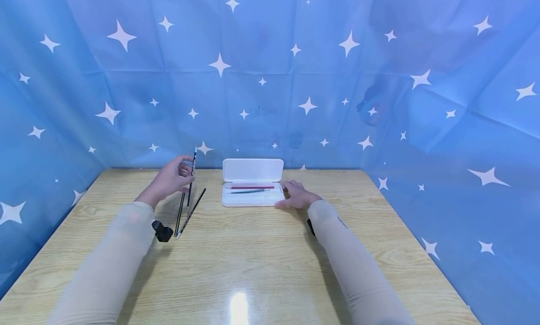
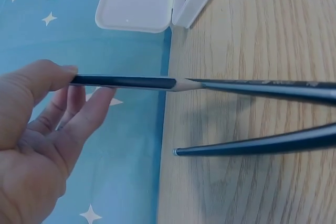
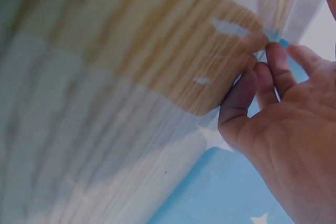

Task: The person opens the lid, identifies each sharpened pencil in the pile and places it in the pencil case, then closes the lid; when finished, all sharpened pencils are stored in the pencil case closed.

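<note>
My left hand (image 1: 172, 178) pinches a dark pencil (image 2: 126, 82) between thumb and fingertips, its sharpened tip directed down at the table in the head view. Below that hand, two more dark pencils (image 1: 191, 213) lie on the table, close together at their near ends. A white pencil case (image 1: 249, 201) stands opened at the middle back, lid tipped up. Inside it rest a red pencil (image 1: 253, 187) and a dark teal one (image 1: 249, 191). My right hand (image 1: 297, 195) rests at the case's right side, thumb by the front corner, other fingers by the right edge.
The wood-grain table (image 1: 253, 250) ends at a blue curtain (image 1: 261, 123) with white stars along the back and sides. A black wrist camera (image 1: 162, 231) sits at my left sleeve, near the lying pencils. Light glares on the table's front.
</note>
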A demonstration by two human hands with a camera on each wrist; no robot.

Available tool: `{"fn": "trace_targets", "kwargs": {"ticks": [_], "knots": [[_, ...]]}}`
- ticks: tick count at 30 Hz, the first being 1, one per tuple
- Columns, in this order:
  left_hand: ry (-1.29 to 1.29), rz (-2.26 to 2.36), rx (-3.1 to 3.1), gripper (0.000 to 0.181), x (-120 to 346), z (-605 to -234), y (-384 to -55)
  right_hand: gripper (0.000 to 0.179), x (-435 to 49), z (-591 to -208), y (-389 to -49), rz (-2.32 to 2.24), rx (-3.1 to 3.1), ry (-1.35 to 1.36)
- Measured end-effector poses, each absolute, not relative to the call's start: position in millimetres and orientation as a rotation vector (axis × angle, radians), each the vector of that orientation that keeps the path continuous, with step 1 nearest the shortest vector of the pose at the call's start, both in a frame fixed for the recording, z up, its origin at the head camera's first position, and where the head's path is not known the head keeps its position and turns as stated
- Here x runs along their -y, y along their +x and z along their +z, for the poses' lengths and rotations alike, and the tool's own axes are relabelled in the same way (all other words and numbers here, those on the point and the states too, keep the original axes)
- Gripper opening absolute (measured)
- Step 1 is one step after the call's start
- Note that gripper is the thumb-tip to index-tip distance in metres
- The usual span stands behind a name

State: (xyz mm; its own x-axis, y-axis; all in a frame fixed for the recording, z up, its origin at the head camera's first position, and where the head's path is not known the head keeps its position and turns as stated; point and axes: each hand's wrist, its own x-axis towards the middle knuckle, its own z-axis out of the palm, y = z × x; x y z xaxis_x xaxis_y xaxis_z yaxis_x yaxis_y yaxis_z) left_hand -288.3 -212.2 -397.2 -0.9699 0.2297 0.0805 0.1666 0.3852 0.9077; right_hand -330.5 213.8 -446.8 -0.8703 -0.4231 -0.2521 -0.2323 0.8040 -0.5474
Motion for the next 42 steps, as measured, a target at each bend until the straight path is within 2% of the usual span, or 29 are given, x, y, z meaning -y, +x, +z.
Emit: {"fn": "trace_targets", "kwargs": {"ticks": [17, 42], "knots": [[0.407, 1.735, -2.678, 0.062, 192.7, -394.3, -296.0, 0.090, -214.1, -449.5, -331.6, -0.671, -2.650, -0.508], [0.547, 1.847, -2.849, 0.054, 152.5, -407.2, -307.9, 0.091, -212.0, -448.7, -330.3, -0.689, -2.641, -0.484]]}}
